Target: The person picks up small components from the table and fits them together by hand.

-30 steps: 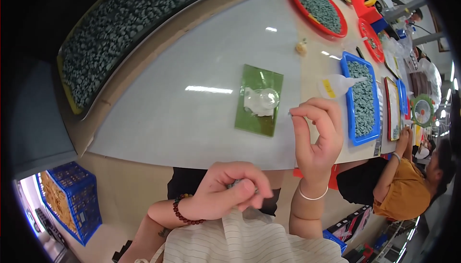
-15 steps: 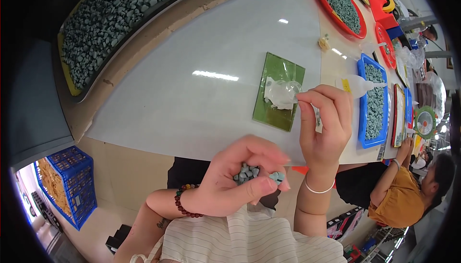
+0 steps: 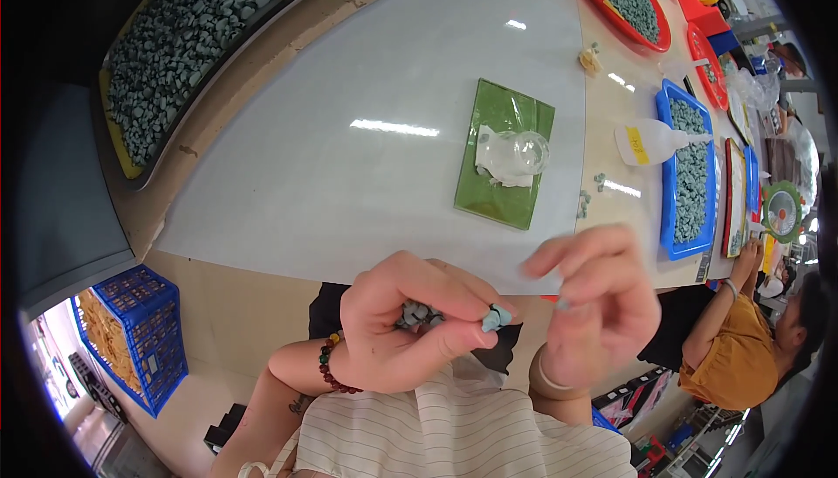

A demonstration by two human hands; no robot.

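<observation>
My left hand (image 3: 406,321) is closed, with a small blue-green piece (image 3: 497,317) with a dark line across it between thumb and forefinger. Several grey-green pieces (image 3: 419,313) lie within that palm, partly hidden by the fingers. To its right my right hand (image 3: 602,303) is raised and blurred, fingers curled; a tiny bluish speck shows by the thumb tip, too small to make out. Beyond both hands, a green board (image 3: 497,203) on the table carries a torn white sheet (image 3: 502,153) and a small clear round cup (image 3: 531,154).
At right stand a squeeze bottle (image 3: 646,143), a blue tray (image 3: 670,216) and a red tray (image 3: 662,41), both trays with grey-green pieces. A large bin of pieces (image 3: 201,41) is far left, a blue crate (image 3: 168,338) below. Another person (image 3: 733,338) sits at right.
My right hand has drawn back from the clear cup toward me and is near my left hand. My left hand has turned, its pinched piece now more exposed and its palm pieces more covered.
</observation>
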